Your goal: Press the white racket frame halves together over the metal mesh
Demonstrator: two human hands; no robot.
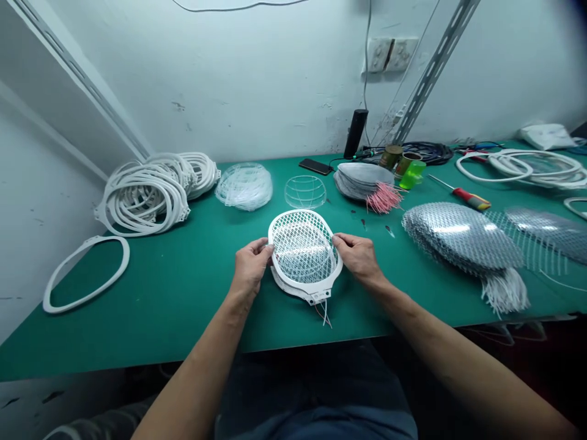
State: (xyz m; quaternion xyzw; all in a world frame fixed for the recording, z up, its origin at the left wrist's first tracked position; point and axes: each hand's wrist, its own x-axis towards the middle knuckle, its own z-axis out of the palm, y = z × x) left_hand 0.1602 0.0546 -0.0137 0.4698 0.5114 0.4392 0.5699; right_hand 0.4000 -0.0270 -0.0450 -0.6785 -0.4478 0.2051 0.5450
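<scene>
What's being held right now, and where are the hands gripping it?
A white oval frame filled with wire mesh is held in both hands: the left hand grips its left rim, the right hand its right rim.

The left hand (251,264) and the right hand (358,256) are out in front of the person, low down and apart, with the fingers bent. Each hand curls in from the side, and both thumbs are on top. The left arm (197,366) and the right arm (458,354) are bare, and they come up from the bottom corners of the view. They lean in toward each other. The left wrist (238,293) and the right wrist (378,284) bend a little, and both hands grip the same thing
</scene>
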